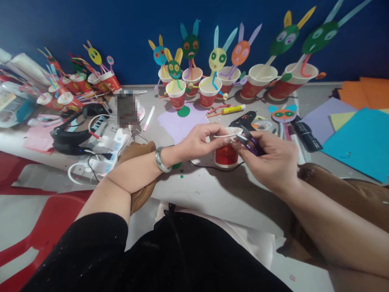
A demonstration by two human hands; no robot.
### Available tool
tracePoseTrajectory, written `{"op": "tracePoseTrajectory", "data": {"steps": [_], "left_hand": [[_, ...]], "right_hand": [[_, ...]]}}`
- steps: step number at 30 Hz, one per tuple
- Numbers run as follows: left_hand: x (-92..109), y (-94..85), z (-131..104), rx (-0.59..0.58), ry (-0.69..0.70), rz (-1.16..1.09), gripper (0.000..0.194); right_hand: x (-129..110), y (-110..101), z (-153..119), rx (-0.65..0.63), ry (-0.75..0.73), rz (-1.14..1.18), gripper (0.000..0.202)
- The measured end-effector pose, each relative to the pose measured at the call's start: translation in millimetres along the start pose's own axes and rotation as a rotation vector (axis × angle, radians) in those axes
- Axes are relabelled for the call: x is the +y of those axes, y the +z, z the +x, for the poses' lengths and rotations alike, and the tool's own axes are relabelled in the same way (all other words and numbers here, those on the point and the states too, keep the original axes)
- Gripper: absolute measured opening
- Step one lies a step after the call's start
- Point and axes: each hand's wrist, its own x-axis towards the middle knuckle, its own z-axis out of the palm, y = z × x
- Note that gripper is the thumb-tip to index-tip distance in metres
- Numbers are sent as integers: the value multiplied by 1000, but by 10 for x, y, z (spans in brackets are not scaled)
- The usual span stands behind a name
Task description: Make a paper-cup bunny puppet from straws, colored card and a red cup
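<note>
Your scissors have dark purple handles, and your paper cup is red with a white rim. You wear a grey-green bangle and black sleeves. Before you, a green disc sits on lilac paper; the wall is deep blue, the table pale grey.

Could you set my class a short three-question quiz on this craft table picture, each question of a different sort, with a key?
1. Which tool does the right hand hold?
2. True or false: the left hand has a bracelet at its wrist.
3. Fill the gap: on the right side, the paper sheet nearest the person is ____ in colour.

Key: 1. Scissors. 2. True. 3. Blue.
</note>
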Motion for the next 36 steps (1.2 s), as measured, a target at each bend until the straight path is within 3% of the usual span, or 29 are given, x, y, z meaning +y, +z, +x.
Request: {"op": "tracePoseTrajectory", "data": {"steps": [6,13,18,20,23,26,32,36], "left_hand": [[3,14,0,-11,-40,-5,61],[2,-48,38,66,-83,-38,60],[32,-68,51,87,-116,-130,59],[44,-69,49,88,-133,-139,59],[47,-76,45,91,-147,-139,58],[30,-91,48,81,-134,-140,58],[-36,-111,72,106,-46,-38,58],[-84,-112,86,143,-7,20,58]], "right_hand": [[46,13,17,-24,-28,-35,19],[-5,-35,20,1,-9,13,11],[-41,-106,-5,-20,-290,99,24],[-54,-110,-18,26,-347,68,22],[-40,-73,-41,140,-319,-27,15],[26,-22,-33,155,-237,-20,10],[127,-46,122,-4,-30,5,51],[152,-86,161,-86,-40,-128,45]]}}
